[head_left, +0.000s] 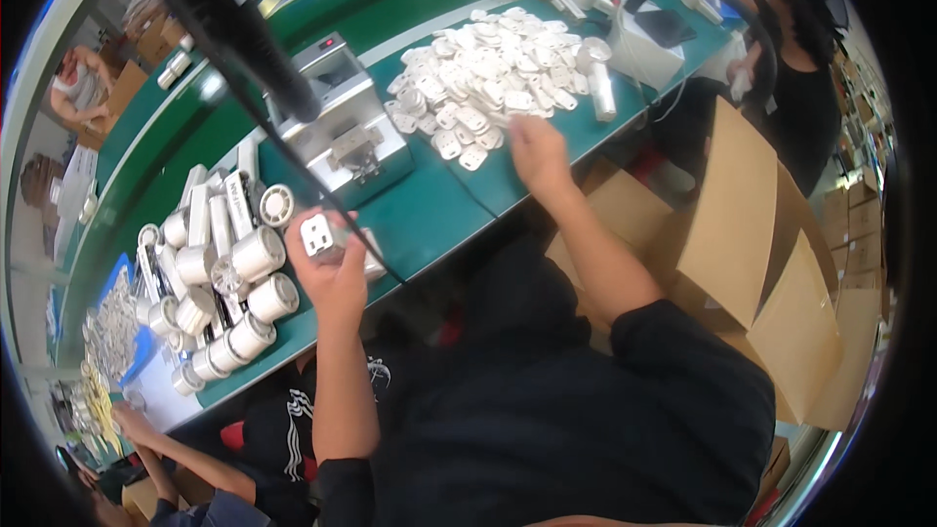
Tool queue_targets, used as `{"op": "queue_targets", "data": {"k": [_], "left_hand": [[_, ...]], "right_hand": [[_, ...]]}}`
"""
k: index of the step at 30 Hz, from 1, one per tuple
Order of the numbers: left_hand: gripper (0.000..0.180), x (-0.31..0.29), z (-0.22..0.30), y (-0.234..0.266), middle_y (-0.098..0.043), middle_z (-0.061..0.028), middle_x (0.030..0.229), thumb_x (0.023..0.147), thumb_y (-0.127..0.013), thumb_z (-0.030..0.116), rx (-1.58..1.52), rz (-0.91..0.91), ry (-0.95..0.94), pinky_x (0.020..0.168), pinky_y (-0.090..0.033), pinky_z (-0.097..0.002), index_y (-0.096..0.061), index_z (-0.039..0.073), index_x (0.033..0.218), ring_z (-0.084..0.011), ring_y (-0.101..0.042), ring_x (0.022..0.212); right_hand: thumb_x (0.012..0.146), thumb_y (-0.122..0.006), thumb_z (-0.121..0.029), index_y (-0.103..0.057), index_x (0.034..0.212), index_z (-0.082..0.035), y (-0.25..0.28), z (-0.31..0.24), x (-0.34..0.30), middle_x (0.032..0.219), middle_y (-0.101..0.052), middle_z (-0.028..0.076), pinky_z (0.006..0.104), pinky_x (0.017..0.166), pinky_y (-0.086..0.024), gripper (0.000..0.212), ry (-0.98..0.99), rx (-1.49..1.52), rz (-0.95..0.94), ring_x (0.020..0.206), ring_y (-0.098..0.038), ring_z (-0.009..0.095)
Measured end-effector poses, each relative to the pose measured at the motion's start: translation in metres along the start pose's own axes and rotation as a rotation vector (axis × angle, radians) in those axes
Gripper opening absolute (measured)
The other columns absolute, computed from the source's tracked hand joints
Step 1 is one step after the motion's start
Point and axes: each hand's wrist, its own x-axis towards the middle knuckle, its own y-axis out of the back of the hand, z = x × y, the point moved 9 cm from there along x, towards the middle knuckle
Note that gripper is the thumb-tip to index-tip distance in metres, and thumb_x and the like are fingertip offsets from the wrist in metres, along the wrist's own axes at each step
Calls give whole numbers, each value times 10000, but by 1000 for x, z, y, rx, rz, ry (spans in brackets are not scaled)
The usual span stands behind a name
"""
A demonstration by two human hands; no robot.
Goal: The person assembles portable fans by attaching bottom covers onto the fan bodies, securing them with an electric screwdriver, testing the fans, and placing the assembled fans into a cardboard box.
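My left hand (332, 268) holds a small white socket part (318, 233) over the green table (429, 220), just in front of a grey metal press machine (342, 127). My right hand (539, 154) reaches out to the near edge of a big heap of white plastic socket faces (493, 68); its fingers are curled and blurred, and I cannot tell whether it holds a piece. A black cable (293, 151) runs across between the machine and my left hand.
White cylindrical housings (234, 283) are stacked at the left. Open cardboard boxes (752, 224) stand at the right below the table. A person in black (791, 68) sits at the far right; another person's hand (132, 422) works at the lower left.
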Motion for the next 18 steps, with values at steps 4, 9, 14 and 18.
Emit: {"op": "queue_targets", "data": {"k": [4, 9, 14, 18], "left_hand": [[522, 4, -3, -10, -543, -43, 929, 796, -604, -71, -47, -42, 36, 664, -470, -218, -385, 91, 1241, -103, -536, 818], [489, 11, 1, -10, -542, -24, 883, 780, -657, 4, -104, -241, 48, 679, -456, -234, -439, 92, 1209, -97, -529, 788], [494, 8, -7, -12, -550, -1, 922, 770, -706, 122, -223, -390, 244, 734, -449, -242, -461, 62, 1194, -90, -529, 837], [450, 5, -5, -13, -557, -6, 901, 766, -711, 127, -266, -488, 261, 708, -450, -245, -488, 55, 1149, -89, -532, 830]], "right_hand": [[889, -573, -90, -622, 1020, 39, 8, 7, -2, 809, -659, 90, 248, 595, -483, 189, -470, 565, 36, 688, -620, 136], [875, -550, -7, -625, 1047, -11, -31, -134, 20, 896, -672, 75, 253, 674, -509, 187, -53, 1022, -501, 765, -649, 159], [791, -618, -24, -633, 1002, -35, -38, -227, 13, 993, -664, 139, 351, 783, -515, 212, 769, 777, -645, 911, -649, 288], [745, -601, 36, -631, 949, -45, -43, -238, 6, 1029, -656, 135, 397, 839, -494, 222, 884, 879, -754, 988, -623, 312]]}}
